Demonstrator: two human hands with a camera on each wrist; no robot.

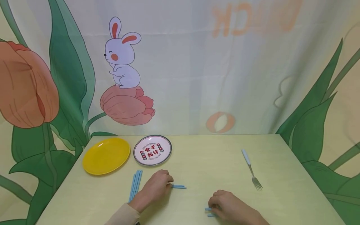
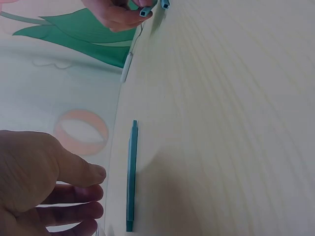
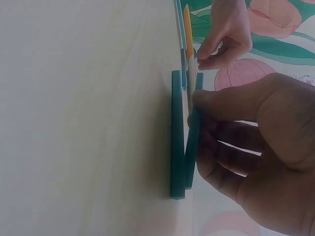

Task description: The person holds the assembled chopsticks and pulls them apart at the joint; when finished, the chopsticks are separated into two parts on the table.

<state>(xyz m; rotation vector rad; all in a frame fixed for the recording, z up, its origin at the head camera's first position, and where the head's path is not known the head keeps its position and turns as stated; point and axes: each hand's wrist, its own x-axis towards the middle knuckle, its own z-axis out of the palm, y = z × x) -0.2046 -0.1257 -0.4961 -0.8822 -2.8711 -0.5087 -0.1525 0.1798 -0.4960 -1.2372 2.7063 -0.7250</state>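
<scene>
My left hand [image 1: 158, 185] hovers over a pair of light-blue chopsticks [image 1: 179, 187] lying side by side on the table. In the left wrist view its loosely bent fingers [image 2: 81, 194] hold nothing, and the pair [image 2: 131, 182] lies just beyond them. At the front, right of centre, my right hand [image 1: 229, 204] pinches one blue chopstick [image 3: 193, 147] between thumb and fingers, slightly tilted. Right beside it, a second chopstick [image 3: 177, 137] shows on the table in the right wrist view. Several more blue chopsticks [image 1: 136, 184] lie together left of my left forearm, which partly covers them.
A yellow plate [image 1: 107, 156] sits at the back left, with a white patterned plate [image 1: 152, 150] to its right. On the right side lies a fork [image 1: 251, 170] with a pale handle. A printed curtain [image 1: 180, 68] hangs behind the table's far edge.
</scene>
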